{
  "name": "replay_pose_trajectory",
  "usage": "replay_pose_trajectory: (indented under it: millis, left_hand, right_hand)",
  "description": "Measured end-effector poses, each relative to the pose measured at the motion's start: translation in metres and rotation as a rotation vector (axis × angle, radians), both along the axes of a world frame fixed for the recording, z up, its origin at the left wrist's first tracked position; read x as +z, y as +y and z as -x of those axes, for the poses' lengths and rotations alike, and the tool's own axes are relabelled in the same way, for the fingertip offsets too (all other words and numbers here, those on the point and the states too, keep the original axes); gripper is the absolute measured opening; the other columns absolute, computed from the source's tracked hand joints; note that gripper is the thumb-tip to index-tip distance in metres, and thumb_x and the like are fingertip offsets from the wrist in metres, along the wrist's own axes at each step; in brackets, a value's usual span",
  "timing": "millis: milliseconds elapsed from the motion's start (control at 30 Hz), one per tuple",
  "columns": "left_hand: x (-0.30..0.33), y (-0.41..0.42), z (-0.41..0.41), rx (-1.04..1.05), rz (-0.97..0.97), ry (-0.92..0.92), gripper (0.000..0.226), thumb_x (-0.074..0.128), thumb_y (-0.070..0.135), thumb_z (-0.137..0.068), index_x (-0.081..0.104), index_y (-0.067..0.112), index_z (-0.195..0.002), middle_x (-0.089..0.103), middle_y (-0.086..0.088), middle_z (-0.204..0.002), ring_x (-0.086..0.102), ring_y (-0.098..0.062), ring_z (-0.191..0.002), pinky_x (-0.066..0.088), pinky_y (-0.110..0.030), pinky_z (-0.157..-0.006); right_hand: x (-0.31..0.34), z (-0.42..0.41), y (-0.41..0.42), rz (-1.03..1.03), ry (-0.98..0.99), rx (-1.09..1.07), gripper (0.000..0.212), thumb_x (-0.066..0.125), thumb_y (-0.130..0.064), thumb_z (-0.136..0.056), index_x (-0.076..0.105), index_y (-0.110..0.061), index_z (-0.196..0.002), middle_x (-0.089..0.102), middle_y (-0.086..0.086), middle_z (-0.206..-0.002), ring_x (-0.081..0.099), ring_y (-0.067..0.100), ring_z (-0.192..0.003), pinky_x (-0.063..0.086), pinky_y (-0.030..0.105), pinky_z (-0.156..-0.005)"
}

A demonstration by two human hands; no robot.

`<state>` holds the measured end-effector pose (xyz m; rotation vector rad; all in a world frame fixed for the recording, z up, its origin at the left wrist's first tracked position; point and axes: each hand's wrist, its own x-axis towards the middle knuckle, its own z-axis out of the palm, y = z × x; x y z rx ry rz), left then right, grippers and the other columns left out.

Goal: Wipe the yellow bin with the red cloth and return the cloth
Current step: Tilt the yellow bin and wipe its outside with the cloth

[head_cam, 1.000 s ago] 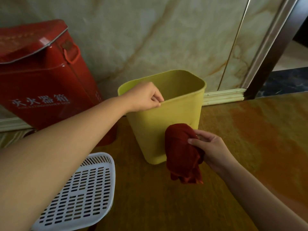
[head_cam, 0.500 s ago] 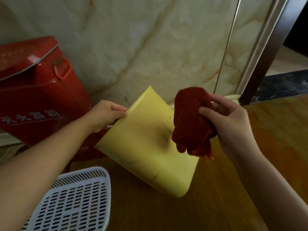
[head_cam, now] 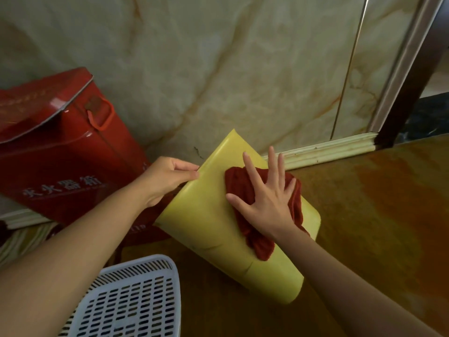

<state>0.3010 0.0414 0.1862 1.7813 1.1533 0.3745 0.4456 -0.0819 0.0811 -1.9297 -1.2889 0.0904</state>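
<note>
The yellow bin (head_cam: 209, 215) is tipped over, its opening turned away toward the wall and its broad side facing up at me. My left hand (head_cam: 167, 177) pinches the bin's rim edge at the upper left and holds it tilted. The red cloth (head_cam: 239, 183) lies crumpled on the bin's upturned side. My right hand (head_cam: 266, 198) presses flat on the cloth, fingers spread, palm down. Part of the cloth trails out below my wrist.
A red metal box (head_cam: 60, 152) with white characters stands against the marble wall at left, just behind the bin. A white slotted basket (head_cam: 131, 302) sits on the floor near the bottom left. A dark door frame (head_cam: 413, 76) is at the right.
The bin went from upright to tipped on its side. My right hand, which held the bunched cloth in the air, has come down and now presses it flat on the bin.
</note>
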Motion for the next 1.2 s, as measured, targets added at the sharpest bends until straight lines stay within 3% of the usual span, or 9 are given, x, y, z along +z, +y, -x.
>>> replay_pose_trajectory:
  millis: [67,200,400,533,633,733,833,1000,1200]
  left_hand:
    - [-0.001,0.004,0.000,-0.027,-0.001,0.008,0.030,0.062,0.004,-0.078,0.062,0.003,-0.108,0.067,-0.015,-0.099,0.063,-0.017,-0.082,0.049,-0.033,-0.089]
    - [0.009,0.004,0.016,-0.206,0.131,0.174,0.033,0.055,0.013,-0.084,0.059,0.034,-0.110,0.075,0.005,-0.091,0.068,-0.003,-0.075,0.053,-0.020,-0.057]
    - [0.013,0.003,0.013,-0.274,0.135,0.217,0.043,0.050,0.010,-0.088,0.048,0.045,-0.113,0.075,0.005,-0.072,0.067,-0.010,-0.064,0.053,-0.023,-0.052]
    - [0.022,-0.002,-0.001,-0.338,0.182,0.207,0.039,0.052,0.011,-0.086,0.054,0.040,-0.112,0.075,0.004,-0.075,0.067,-0.010,-0.065,0.052,-0.022,-0.052]
    - [0.020,-0.003,-0.004,-0.311,0.114,0.189,0.023,0.053,0.013,-0.086,0.063,0.021,-0.105,0.072,0.003,-0.069,0.064,-0.007,-0.057,0.050,-0.019,-0.051]
    - [0.015,-0.003,0.004,-0.230,0.135,0.147,0.028,0.050,0.009,-0.087,0.063,0.031,-0.100,0.073,0.006,-0.067,0.063,-0.006,-0.054,0.050,-0.019,-0.050]
    - [0.007,-0.002,0.018,-0.126,0.192,0.157,0.037,0.050,0.008,-0.087,0.055,0.027,-0.118,0.073,0.006,-0.066,0.064,-0.007,-0.053,0.051,-0.020,-0.050]
    - [0.006,-0.001,0.013,-0.097,0.195,0.187,0.040,0.051,0.009,-0.087,0.052,0.025,-0.123,0.070,-0.002,-0.086,0.066,-0.013,-0.065,0.053,-0.023,-0.057]
    - [0.024,-0.021,-0.021,-0.146,0.191,0.195,0.033,0.046,0.009,-0.089,0.056,0.024,-0.117,0.066,-0.006,-0.091,0.062,-0.014,-0.064,0.051,-0.021,-0.055]
  right_hand:
    - [-0.008,0.002,0.008,0.035,0.115,-0.023,0.080,0.024,-0.088,-0.066,-0.010,-0.061,-0.134,-0.031,-0.011,-0.151,-0.027,0.023,-0.140,-0.008,0.068,-0.103]
    - [-0.036,0.004,0.001,0.124,0.273,-0.173,0.075,0.021,-0.088,-0.065,-0.011,-0.067,-0.129,-0.016,-0.006,-0.157,-0.018,0.021,-0.143,-0.003,0.068,-0.106]
    - [-0.054,-0.005,-0.036,0.135,0.500,-0.312,0.077,0.027,-0.080,-0.072,0.000,-0.053,-0.139,-0.009,0.001,-0.159,-0.013,0.018,-0.144,-0.002,0.061,-0.113]
    - [-0.009,0.014,0.006,-0.103,0.314,-0.020,0.075,0.036,-0.072,-0.077,0.000,-0.052,-0.139,0.001,-0.006,-0.159,-0.011,0.005,-0.142,-0.005,0.046,-0.113]
    - [0.019,0.000,0.052,-0.136,0.175,0.158,0.078,0.047,-0.066,-0.074,0.010,-0.049,-0.141,0.010,-0.009,-0.158,-0.004,0.005,-0.143,-0.006,0.044,-0.110]
    - [-0.005,-0.039,0.057,0.045,0.259,0.103,0.067,0.052,-0.059,-0.078,0.025,-0.046,-0.139,0.014,-0.005,-0.158,0.006,0.013,-0.145,-0.001,0.052,-0.114]
    - [-0.053,-0.064,0.009,0.208,0.319,-0.049,0.065,0.048,-0.062,-0.078,0.025,-0.048,-0.138,0.015,-0.002,-0.158,0.012,0.018,-0.144,0.005,0.055,-0.116]
    - [-0.079,-0.019,-0.071,0.036,0.385,-0.083,0.065,0.039,-0.068,-0.070,0.014,-0.063,-0.130,0.005,-0.015,-0.154,0.001,0.013,-0.144,0.008,0.058,-0.115]
    - [-0.012,0.051,-0.043,-0.078,0.024,0.168,0.082,0.044,-0.065,-0.076,-0.001,-0.047,-0.142,0.002,-0.001,-0.159,-0.007,0.011,-0.145,-0.001,0.036,-0.115]
